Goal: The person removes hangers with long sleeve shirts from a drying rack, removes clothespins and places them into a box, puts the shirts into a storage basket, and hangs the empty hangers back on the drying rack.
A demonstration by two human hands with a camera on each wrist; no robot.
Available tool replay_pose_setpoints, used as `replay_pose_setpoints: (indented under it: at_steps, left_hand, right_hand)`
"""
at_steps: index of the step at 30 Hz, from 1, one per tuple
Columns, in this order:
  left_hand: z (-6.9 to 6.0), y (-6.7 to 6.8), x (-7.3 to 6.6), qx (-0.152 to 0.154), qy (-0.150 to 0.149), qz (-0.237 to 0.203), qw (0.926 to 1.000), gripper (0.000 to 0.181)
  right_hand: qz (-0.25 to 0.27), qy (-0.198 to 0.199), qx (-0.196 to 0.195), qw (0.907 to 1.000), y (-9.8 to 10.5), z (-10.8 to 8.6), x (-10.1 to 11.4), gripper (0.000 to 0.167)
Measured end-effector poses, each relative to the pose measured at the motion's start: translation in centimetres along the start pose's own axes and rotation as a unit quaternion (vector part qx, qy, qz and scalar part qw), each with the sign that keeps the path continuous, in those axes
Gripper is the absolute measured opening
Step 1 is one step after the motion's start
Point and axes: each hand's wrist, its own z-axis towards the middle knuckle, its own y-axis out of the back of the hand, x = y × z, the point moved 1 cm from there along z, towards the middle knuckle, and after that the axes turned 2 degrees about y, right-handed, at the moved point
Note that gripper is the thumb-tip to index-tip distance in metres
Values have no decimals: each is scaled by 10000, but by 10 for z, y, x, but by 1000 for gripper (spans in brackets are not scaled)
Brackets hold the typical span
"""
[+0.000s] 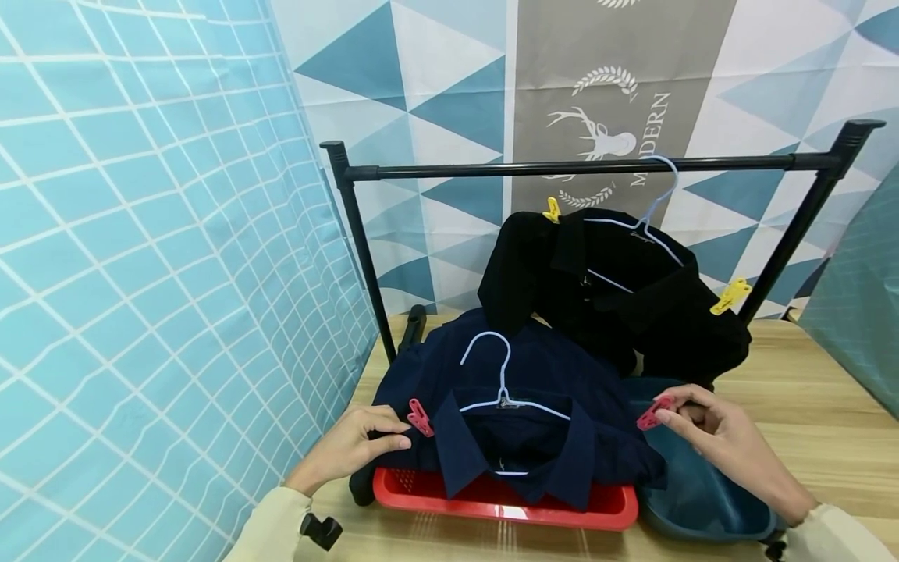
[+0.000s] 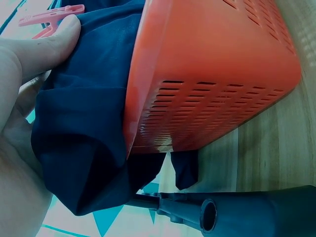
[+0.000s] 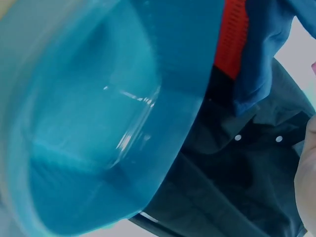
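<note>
A navy shirt (image 1: 534, 359) on a light-blue hanger (image 1: 504, 371) lies over a red basket (image 1: 506, 511), its collar facing me. My left hand (image 1: 354, 446) pinches the shirt's left-side edge; in the left wrist view the thumb (image 2: 66, 42) presses on the cloth, with fingers partly hidden behind it. Close to that thumb, a pink-red clothespin (image 1: 420, 417) is on the shirt beside the hanger. My right hand (image 1: 730, 449) pinches a second pink-red clothespin (image 1: 653, 414) between thumb and forefinger, near the shirt's other shoulder. Only a sliver of this hand (image 3: 307, 182) shows in the right wrist view.
Behind, a black shirt (image 1: 618, 289) hangs by a light-blue hanger from a black rack bar (image 1: 492, 169), with yellow clothespins (image 1: 732, 297) on both shoulders. A blue basin (image 1: 709, 499) stands right of the basket on the wooden table (image 1: 787, 367). A blue checked curtain covers the left side.
</note>
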Motion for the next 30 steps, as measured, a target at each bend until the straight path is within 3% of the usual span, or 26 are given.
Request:
replay_pose_setpoints:
  at_steps: [20, 30]
  left_hand:
    - [0, 0, 0, -49, 37, -75, 10000, 17]
    - [-1, 0, -1, -38, 37, -70, 10000, 17]
  right_hand:
    - [-875, -725, 66, 9935, 8, -3, -41, 28]
    - [-1150, -824, 247, 9896, 11, -6, -56, 35]
